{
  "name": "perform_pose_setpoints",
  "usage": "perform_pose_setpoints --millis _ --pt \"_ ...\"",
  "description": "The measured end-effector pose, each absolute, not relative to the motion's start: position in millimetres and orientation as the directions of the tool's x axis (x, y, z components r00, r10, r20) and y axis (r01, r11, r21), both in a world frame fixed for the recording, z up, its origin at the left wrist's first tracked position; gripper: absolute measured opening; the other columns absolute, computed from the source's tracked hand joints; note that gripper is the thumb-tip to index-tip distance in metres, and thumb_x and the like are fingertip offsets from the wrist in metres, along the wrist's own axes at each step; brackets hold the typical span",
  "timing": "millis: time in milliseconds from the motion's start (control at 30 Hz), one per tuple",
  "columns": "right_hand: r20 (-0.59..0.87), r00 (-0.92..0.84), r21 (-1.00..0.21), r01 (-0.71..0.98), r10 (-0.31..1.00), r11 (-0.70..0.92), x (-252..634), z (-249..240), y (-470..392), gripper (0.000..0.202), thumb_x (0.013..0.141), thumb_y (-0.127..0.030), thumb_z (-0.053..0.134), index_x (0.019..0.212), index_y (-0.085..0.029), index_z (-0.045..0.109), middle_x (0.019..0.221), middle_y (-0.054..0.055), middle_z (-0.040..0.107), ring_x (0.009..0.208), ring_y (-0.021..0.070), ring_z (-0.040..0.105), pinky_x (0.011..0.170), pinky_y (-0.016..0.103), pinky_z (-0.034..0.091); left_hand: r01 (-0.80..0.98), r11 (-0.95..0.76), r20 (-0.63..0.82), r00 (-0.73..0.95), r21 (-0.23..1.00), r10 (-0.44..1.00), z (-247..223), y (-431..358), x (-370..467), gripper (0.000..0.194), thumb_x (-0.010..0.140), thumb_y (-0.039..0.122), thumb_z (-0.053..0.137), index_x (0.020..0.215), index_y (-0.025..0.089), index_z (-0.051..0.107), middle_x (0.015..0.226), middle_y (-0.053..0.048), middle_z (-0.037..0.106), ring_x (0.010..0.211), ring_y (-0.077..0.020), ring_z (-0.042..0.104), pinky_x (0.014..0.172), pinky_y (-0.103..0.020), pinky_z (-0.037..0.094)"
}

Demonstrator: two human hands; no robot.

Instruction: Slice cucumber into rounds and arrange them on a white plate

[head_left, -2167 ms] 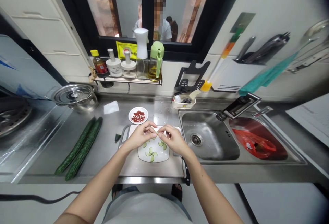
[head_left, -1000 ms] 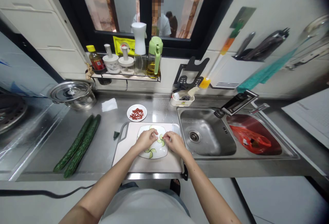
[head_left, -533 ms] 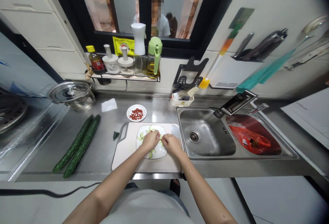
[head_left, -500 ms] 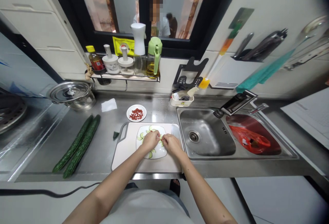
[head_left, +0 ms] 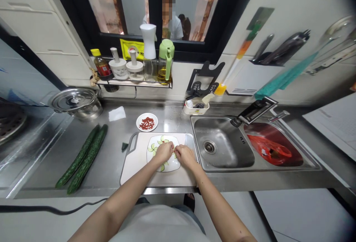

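Over a white square plate (head_left: 170, 167), my left hand (head_left: 164, 153) and my right hand (head_left: 185, 155) meet with fingertips almost touching. Both are closed in a pinch; whatever lies between the fingers is too small or hidden to make out. Thin green-edged cucumber slices (head_left: 152, 148) are set out in curved groups on the plate, some of them covered by my hands. Under the plate lies a pale cutting board (head_left: 133, 169) with a grey handle. Behind it, a small round dish (head_left: 156, 126) holds small dried red berries (head_left: 147, 123), which look like goji berries.
Two whole cucumbers (head_left: 86, 160) lie to the left, and a cucumber end (head_left: 124, 146) sits beside the board. A lidded steel pot (head_left: 89, 109) stands at the back left. Right of the board is a double sink (head_left: 225, 142) with a red plastic bag (head_left: 269, 151) in its far basin.
My hands stay over the plate, with the fingertips drawn slightly closer together. The whole view has shifted very slightly.
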State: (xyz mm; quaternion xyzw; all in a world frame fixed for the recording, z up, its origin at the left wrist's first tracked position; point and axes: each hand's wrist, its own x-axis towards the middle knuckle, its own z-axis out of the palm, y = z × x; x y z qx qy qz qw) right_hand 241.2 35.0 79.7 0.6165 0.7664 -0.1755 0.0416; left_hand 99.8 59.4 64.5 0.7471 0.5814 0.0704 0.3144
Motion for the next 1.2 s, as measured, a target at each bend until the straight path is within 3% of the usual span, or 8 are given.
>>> perform_pose_setpoints --millis 333,667,1200 --pt "-0.261 -0.197 -0.223 0.965 0.945 0.140 238.9 78.5 35.2 0.022 0.089 -0.025 0.043 0.093 -0.019 0.063 0.096 0.007 0.066 0.091 0.0169 0.056 0.068 0.024 0.032 0.829 -0.140 -0.256 0.321 0.542 0.912 62.6 60.0 101.7 0.016 0.085 0.026 0.047 0.089 0.019 0.061 0.086 -0.005 0.066 0.083 -0.0180 0.061 0.069 -0.026 0.039" --pt "-0.191 -0.145 -0.316 0.945 0.971 0.079 245.9 75.3 34.8 0.018 0.087 -0.024 0.045 0.090 -0.019 0.062 0.090 0.005 0.066 0.081 0.0145 0.056 0.065 0.023 0.029 0.836 -0.097 -0.280 0.288 0.541 0.916 65.2 61.2 97.7 0.017 0.083 0.022 0.048 0.094 0.020 0.061 0.090 -0.005 0.066 0.089 -0.0179 0.060 0.076 -0.026 0.041" --pt "-0.238 -0.119 -0.281 0.958 0.964 0.049 241.7 70.1 37.2 0.015 0.087 -0.023 0.046 0.086 -0.019 0.060 0.091 0.005 0.066 0.082 0.0140 0.055 0.064 0.023 0.028 0.847 -0.113 -0.284 0.297 0.520 0.912 65.8 59.5 99.6 0.015 0.082 0.024 0.051 0.094 0.021 0.059 0.093 -0.005 0.066 0.090 -0.0182 0.060 0.075 -0.026 0.040"
